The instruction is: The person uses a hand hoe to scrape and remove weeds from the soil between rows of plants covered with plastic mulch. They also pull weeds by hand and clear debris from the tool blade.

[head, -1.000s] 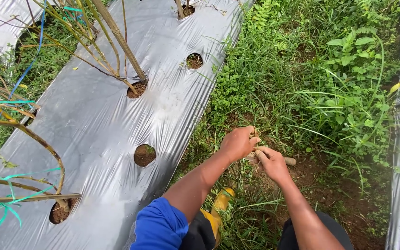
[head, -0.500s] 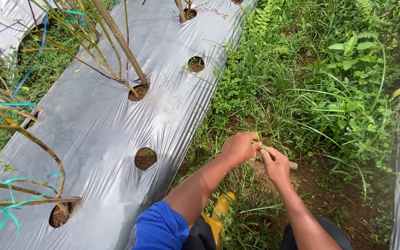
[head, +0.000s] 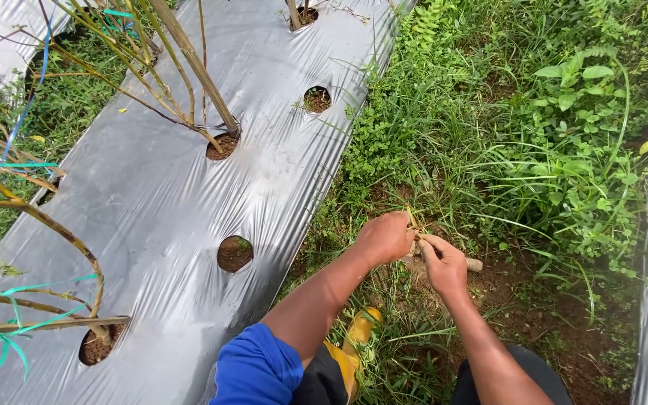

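A grass tuft was gripped in the closed left hand, low over bare soil just beside the silver mulch sheet. The right hand was pressed close against the left, fingers curled round the same stems. A yellow boot was seen below the hands, near the sheet's edge. Weeds were spread on the side away from the sheet.

The ground is brown soil in a furrow, bare toward 5 o'clock, thick with grass and weeds toward 1 o'clock. A silver plastic mulch sheet lies from 7 to 12 o'clock, its round planting holes showing soil
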